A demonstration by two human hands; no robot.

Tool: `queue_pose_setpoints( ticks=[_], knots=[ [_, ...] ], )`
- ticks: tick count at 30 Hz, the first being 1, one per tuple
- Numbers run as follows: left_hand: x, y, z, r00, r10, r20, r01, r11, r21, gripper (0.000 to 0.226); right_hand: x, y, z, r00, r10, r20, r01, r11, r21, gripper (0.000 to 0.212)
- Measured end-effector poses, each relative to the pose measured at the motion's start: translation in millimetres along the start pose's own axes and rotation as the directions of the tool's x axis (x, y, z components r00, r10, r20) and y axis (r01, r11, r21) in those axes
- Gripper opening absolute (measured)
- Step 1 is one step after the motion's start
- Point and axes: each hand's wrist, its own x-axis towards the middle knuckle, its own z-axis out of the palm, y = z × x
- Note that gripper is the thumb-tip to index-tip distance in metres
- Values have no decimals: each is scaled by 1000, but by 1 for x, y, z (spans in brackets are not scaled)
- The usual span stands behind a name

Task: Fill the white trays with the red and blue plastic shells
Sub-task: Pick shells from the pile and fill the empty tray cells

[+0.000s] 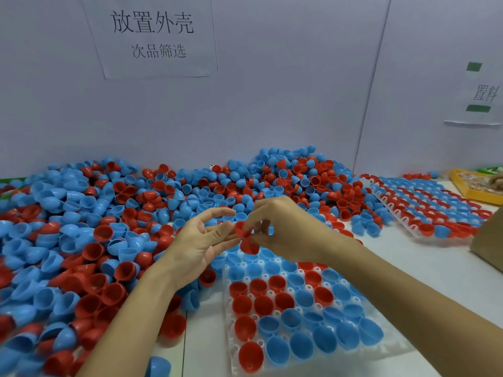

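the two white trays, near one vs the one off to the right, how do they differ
The near tray lies under the hands, while the far tray sits at the right beside the shell pile. The near tray shows empty pockets along its left edge; the far tray looks almost full. Its reds and blues are clustered; the far tray's run in diagonal stripes. Both are white and hold open-side-up red and blue shells.

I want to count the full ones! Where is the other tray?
In the head view, the second white tray lies far right on the table, beside the shell pile and next to the yellow box.
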Motion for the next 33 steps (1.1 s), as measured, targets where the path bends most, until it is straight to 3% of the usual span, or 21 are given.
queue_pose_setpoints(
  ticks=[6,13,15,18,20,24,28,33],
  knots=[
    [5,-2,-4,995,23,-99,-17,998,62,65,-67,37,-34,979,194,63,-188,978,-86,15],
    [9,-3,-12,982,58,-182,-44,996,77,60,-149,62,-57,896,414,163,-391,907,-157,19],
    [10,-4,-14,975,76,-208,-60,995,86,50,-157,62,-55,867,457,200,-424,886,-186,14],
    [13,-5,-16,949,153,-274,-106,978,178,11,-158,59,-45,840,463,283,-398,880,-257,17],
    [12,-6,-17,912,276,-302,-153,915,373,18,-159,57,-36,824,458,334,-367,880,-303,24],
    [10,-1,-16,832,504,-231,-173,632,756,27,-164,59,-28,806,469,361,-365,874,-320,24],
    [15,4,-9,838,520,-168,-109,459,882,23,-163,62,-30,804,466,368,-383,881,-278,26],
    [22,9,-8,884,445,-143,-42,382,923,22,-165,65,-33,807,472,354,-421,881,-214,29]
  ],
)
